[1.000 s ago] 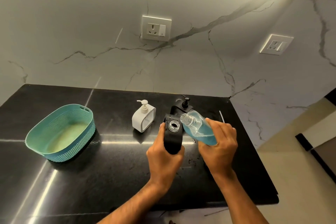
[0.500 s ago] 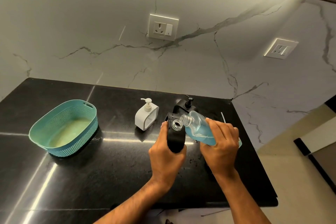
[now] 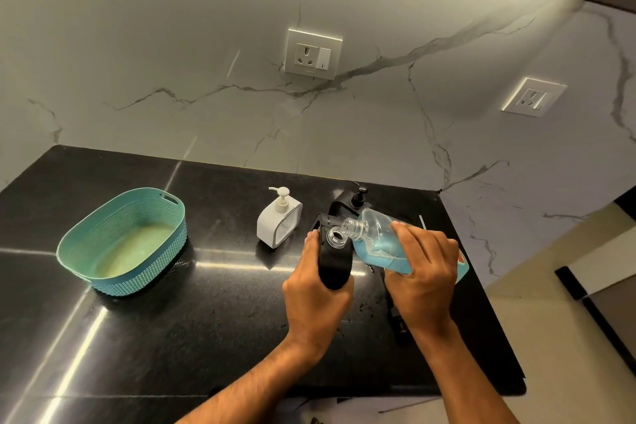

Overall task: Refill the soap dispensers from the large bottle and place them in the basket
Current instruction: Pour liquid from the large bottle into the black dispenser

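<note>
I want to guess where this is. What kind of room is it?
Probably a kitchen or bathroom at home: a shiny black countertop, a marble wall with a power socket, and a white soap dispenser on the counter.

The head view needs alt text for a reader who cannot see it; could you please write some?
A person's right hand tilts a clear bottle of blue liquid toward the open neck of a black soap dispenser gripped by the left hand on a black countertop. A white pump dispenser stands behind; a teal basket sits left.
</note>
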Motion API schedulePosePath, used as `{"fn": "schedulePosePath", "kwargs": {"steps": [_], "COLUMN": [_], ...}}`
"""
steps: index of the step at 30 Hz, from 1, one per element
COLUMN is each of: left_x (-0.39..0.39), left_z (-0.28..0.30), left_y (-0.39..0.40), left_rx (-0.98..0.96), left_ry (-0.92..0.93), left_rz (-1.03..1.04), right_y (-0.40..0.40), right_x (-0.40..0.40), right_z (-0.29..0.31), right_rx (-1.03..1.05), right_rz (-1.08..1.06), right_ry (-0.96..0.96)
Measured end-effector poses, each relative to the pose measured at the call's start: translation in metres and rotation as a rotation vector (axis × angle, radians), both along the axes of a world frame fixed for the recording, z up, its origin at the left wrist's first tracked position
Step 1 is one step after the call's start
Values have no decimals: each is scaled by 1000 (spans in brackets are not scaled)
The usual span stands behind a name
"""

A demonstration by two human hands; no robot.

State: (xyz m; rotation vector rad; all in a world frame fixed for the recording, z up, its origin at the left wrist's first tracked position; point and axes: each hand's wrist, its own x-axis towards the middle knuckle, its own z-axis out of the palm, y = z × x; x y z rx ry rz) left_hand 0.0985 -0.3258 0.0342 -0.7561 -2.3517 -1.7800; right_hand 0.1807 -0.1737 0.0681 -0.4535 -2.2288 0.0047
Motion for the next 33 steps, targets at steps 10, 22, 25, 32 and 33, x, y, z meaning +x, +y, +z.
{"fn": "schedulePosePath", "kwargs": {"steps": [10, 22, 25, 32, 33], "left_x": [-3, -5, -5, -7, -7], "left_z": [-3, -5, -5, -7, -7], "left_y": [0, 1, 1, 2, 2], "left_rx": [-10, -24, -25, -26, -23], "left_ry": [-2, -1, 4, 4, 5], "left_rz": [13, 11, 15, 12, 7], "right_y": [2, 4, 4, 4, 4], "right_x": [-2, -4, -4, -4, -4], "right_z": [1, 3, 3, 5, 5], "right_rx": [13, 32, 32, 28, 28], "right_rz": [15, 28, 39, 35, 37], "right_ry": [3, -3, 2, 0, 2]}}
